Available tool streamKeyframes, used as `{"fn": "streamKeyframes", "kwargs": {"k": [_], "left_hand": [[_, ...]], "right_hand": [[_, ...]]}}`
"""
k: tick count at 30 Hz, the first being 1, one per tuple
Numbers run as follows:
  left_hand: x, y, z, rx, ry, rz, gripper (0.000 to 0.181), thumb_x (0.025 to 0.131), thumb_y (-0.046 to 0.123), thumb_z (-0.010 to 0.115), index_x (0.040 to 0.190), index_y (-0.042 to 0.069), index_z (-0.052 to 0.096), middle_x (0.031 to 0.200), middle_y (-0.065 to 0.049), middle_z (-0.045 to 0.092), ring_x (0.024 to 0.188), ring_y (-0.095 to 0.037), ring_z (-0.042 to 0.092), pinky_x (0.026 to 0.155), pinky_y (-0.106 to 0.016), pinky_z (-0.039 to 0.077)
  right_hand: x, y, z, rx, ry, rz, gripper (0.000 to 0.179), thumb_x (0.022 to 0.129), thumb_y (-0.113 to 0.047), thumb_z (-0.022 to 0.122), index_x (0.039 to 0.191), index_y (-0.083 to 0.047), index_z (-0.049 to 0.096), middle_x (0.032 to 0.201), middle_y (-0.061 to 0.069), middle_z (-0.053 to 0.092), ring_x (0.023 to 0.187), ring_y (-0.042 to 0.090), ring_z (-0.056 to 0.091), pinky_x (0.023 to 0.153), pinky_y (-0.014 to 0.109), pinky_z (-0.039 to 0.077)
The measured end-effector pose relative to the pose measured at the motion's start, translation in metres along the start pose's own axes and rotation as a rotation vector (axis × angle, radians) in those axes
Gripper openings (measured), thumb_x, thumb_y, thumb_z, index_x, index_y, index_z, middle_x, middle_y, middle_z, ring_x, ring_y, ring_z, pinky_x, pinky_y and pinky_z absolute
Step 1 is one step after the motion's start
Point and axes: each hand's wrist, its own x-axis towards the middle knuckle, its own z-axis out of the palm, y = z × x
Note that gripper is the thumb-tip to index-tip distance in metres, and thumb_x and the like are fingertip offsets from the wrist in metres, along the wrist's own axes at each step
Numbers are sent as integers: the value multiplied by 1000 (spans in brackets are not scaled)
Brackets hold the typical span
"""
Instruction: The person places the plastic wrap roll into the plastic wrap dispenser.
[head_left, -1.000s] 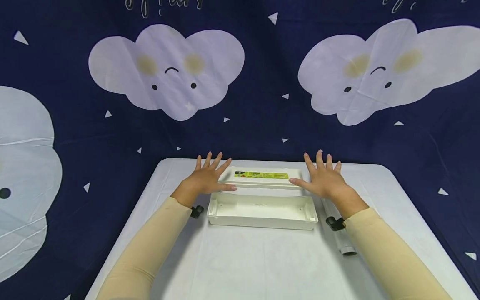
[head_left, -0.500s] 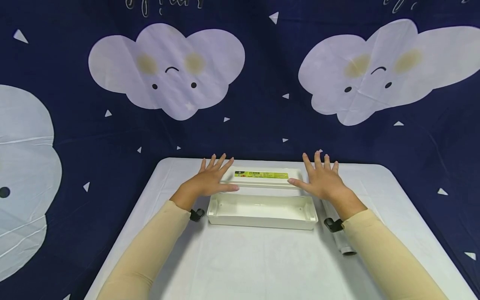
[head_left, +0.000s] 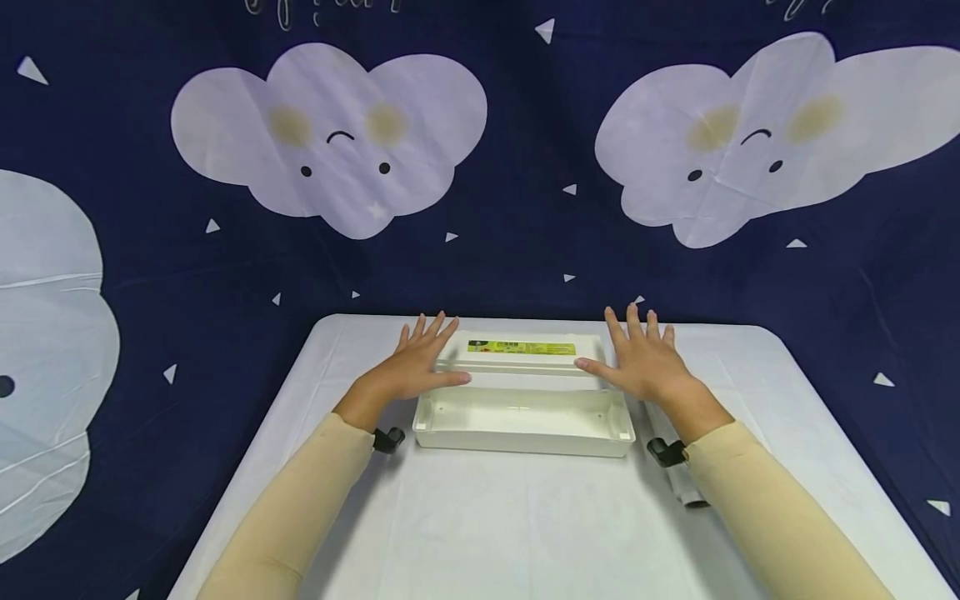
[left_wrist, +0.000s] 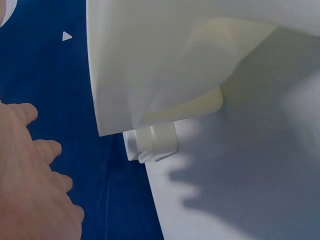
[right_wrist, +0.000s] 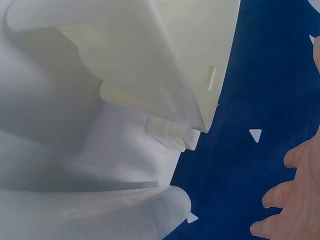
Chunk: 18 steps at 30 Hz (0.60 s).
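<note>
My left hand (head_left: 405,367) is held with fingers spread and thumb pointing inward, near the left end of a white plastic lid (head_left: 517,363). A yellow-green label (head_left: 521,347) runs along that lid. My right hand (head_left: 643,362), likewise spread, is by the lid's right end, its thumb overlapping the lid in the head view. Neither hand grips anything; whether they touch the lid cannot be told. In front of the lid lies a long white open-topped box (head_left: 523,440). A pale roll (head_left: 684,487) lies right of it, partly hidden under my right wrist.
Everything lies on a white-covered table (head_left: 525,533) with rounded far corners. Behind it hangs a dark blue cloth (head_left: 525,192) printed with clouds and small triangles. A black wrist-camera mount (head_left: 388,440) shows under the left wrist and another mount (head_left: 666,452) under the right.
My left hand shifts slightly right, then a little back left. The right hand drifts slightly left. The view itself moves a little; the box, lid and roll stay put.
</note>
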Motion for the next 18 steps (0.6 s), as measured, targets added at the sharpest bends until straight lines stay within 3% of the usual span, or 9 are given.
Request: {"fn": "streamKeyframes", "kwargs": {"k": [11, 18], "left_hand": [[-5, -2, 10, -134, 15, 1, 111, 93, 80, 53, 171, 19, 3, 175, -8, -9, 155, -38, -18, 120, -58, -16], [-9, 0, 15, -200, 44, 5, 105, 97, 71, 58, 171, 22, 2, 175, -11, -6, 156, -33, -18, 120, -53, -18]], "right_hand": [[-4, 0, 4, 40, 0, 1, 120, 91, -91, 36, 169, -5, 2, 167, 35, -7, 149, 62, -7, 113, 79, -1], [-7, 0, 7, 82, 4, 12, 119, 92, -89, 36, 169, -6, 0, 168, 35, -8, 149, 62, -7, 113, 79, 1]]}}
